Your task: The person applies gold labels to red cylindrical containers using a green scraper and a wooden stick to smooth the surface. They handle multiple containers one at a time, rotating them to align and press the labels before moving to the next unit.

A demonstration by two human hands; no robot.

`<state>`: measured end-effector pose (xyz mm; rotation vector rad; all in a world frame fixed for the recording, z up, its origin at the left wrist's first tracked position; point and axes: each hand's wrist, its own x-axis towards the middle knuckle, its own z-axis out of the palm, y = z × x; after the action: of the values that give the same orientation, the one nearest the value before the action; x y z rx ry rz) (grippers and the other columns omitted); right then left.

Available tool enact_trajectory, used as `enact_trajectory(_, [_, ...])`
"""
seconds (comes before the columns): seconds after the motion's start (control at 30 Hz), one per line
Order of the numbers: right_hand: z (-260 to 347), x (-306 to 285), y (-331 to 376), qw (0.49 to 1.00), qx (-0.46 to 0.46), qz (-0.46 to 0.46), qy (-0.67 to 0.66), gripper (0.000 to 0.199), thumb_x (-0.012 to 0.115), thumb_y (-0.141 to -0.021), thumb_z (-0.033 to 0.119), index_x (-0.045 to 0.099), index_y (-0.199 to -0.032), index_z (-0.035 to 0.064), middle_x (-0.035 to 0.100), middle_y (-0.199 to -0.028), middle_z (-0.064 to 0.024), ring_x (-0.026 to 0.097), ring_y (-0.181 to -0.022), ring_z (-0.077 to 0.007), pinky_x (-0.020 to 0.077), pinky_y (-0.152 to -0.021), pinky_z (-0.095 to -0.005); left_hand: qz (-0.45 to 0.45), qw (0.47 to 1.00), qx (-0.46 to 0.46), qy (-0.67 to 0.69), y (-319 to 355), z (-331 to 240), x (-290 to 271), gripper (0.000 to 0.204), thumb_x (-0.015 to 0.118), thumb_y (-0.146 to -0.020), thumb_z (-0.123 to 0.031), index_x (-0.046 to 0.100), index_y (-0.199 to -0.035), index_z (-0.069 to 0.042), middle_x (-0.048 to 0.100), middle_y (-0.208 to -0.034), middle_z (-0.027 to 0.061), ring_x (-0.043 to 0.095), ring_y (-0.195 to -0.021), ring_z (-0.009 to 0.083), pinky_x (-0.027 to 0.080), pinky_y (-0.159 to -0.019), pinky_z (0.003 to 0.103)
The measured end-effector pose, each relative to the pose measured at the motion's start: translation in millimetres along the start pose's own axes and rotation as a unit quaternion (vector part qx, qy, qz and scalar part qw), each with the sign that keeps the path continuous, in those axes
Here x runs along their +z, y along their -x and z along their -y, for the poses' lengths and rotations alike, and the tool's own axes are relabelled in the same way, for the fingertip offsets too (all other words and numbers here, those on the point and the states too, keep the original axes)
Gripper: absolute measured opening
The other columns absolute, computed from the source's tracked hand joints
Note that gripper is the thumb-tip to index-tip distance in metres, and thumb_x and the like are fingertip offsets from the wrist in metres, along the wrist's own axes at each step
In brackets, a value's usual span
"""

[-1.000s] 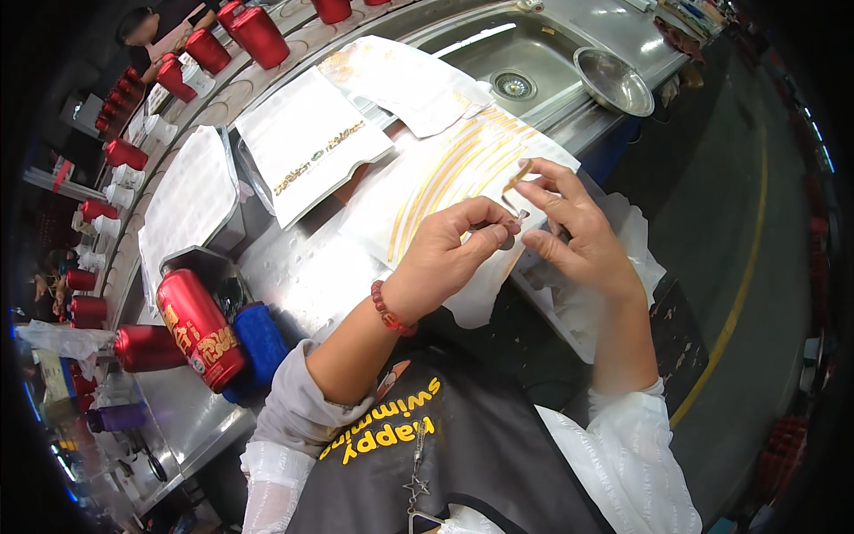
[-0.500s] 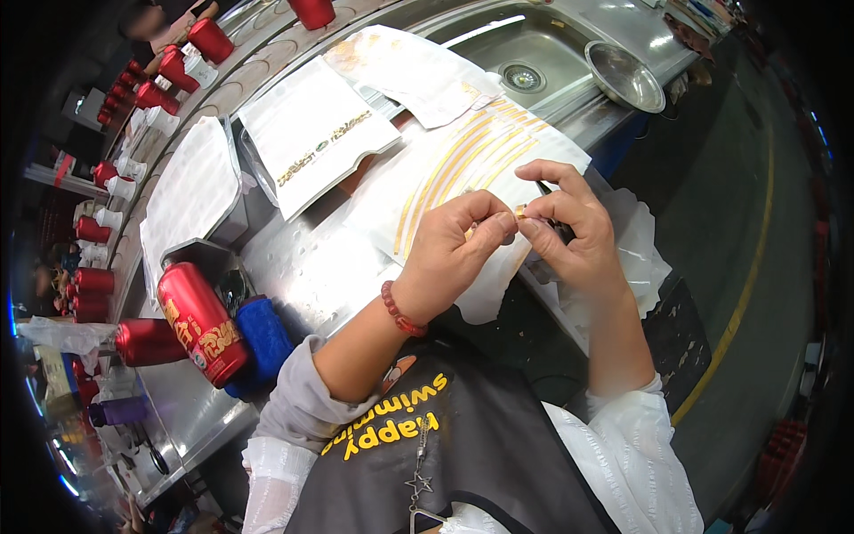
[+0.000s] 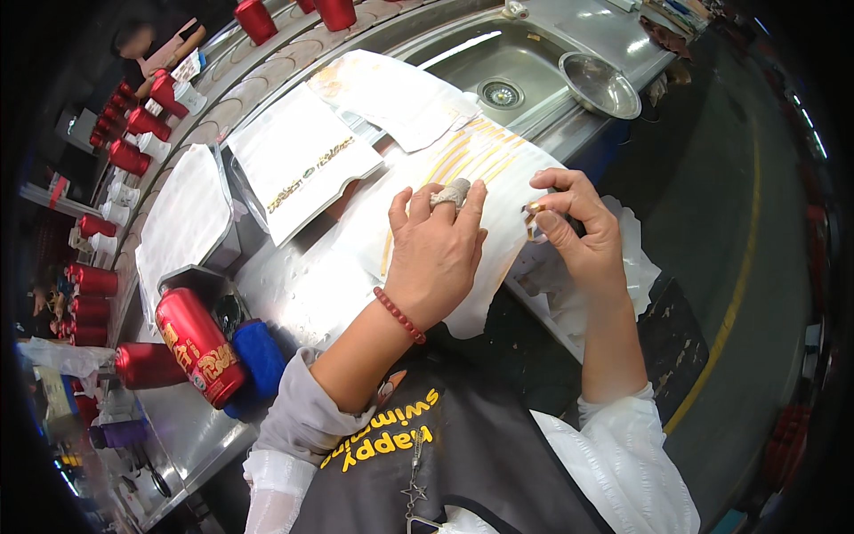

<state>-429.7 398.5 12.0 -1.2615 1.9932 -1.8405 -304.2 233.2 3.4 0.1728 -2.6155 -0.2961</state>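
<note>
My left hand (image 3: 436, 258), palm down with fingers apart, is over the white sheet (image 3: 507, 191) printed with curved yellow-gold strips. What looks like a rough beige wrap (image 3: 450, 195) covers one of its fingers, and a red bead bracelet is on the wrist. My right hand (image 3: 583, 227) is raised past the sheet's right edge, thumb and fingers pinching a small curled strip (image 3: 534, 222) with gold and clear-looking parts. Whether the left fingertips touch the sheet cannot be made out.
Left of the sheet lie a white printed stack (image 3: 302, 160) and a white-covered box (image 3: 182, 200). Red bottles (image 3: 200, 347) and a blue cloth (image 3: 258, 360) are nearer. Beyond are a sink (image 3: 498, 67) and metal bowl (image 3: 600, 84). Red bottles line a conveyor; a person (image 3: 156, 53) sits behind.
My hands were together, fingertips meeting at a tiny gold piece. Now they are apart: the left has moved left with fingers spread, and the right holds the curled strip.
</note>
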Motion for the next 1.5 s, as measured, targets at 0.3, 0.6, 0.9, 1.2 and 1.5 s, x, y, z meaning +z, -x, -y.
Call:
enact_trajectory(0.3, [16,8,2,0.997,-0.013,0.056,-0.056,0.020,0.071,-0.094,0.019,0.071,-0.098,0.0003,0.062,-0.119,-0.0140,0.057,-0.113,-0.0214,0.0460,-0.094,-0.0322,-0.044,0.967,0.025,0.248,-9,11,-27,0.037,0.063,-0.082,-0.009,0.064,-0.119,-0.008,0.064,-0.108,0.0177,0.053,-0.111,0.0384,0.034,-0.106,0.045])
enact_trajectory(0.6, [34,22,0,0.997,-0.047,0.052,-0.039,0.024,0.068,-0.096,0.021,0.071,-0.103,-0.0011,0.062,-0.119,-0.0144,0.057,-0.113,-0.0210,0.0439,-0.098,-0.0328,-0.073,0.983,-0.006,0.171,10,25,-28,0.016,0.065,-0.087,-0.011,0.070,-0.102,-0.007,0.064,-0.109,0.0154,0.051,-0.116,0.0341,0.036,-0.101,0.044])
enact_trajectory(0.9, [39,24,3,0.978,0.036,0.090,-0.183,0.034,0.061,-0.102,0.026,0.069,-0.110,-0.0056,0.062,-0.119,-0.0088,0.057,-0.094,-0.0108,0.0457,-0.081,-0.0245,-0.034,0.997,0.044,-0.045,17,21,-34,0.025,0.065,-0.078,-0.003,0.068,-0.102,-0.010,0.065,-0.105,0.0132,0.050,-0.123,0.0343,0.031,-0.109,0.052])
enact_trajectory(1.2, [38,33,4,0.942,0.062,0.128,-0.303,0.036,0.058,-0.104,0.027,0.069,-0.113,-0.0061,0.058,-0.125,-0.0072,0.049,-0.084,-0.0056,0.0428,-0.075,-0.0214,-0.079,0.983,0.006,0.167,20,33,-38,0.022,0.067,-0.088,-0.014,0.072,-0.110,-0.012,0.065,-0.106,0.0151,0.051,-0.116,0.0360,0.035,-0.103,0.049])
enact_trajectory(1.5, [39,33,4,0.975,0.015,0.124,-0.185,0.030,0.060,-0.102,0.024,0.071,-0.110,-0.0022,0.057,-0.126,-0.0106,0.053,-0.115,-0.0170,0.0417,-0.099,-0.0303,-0.020,0.945,-0.058,0.321,15,27,-52,0.015,0.059,-0.095,-0.016,0.072,-0.095,-0.009,0.062,-0.104,0.0139,0.049,-0.103,0.0309,0.034,-0.099,0.043])
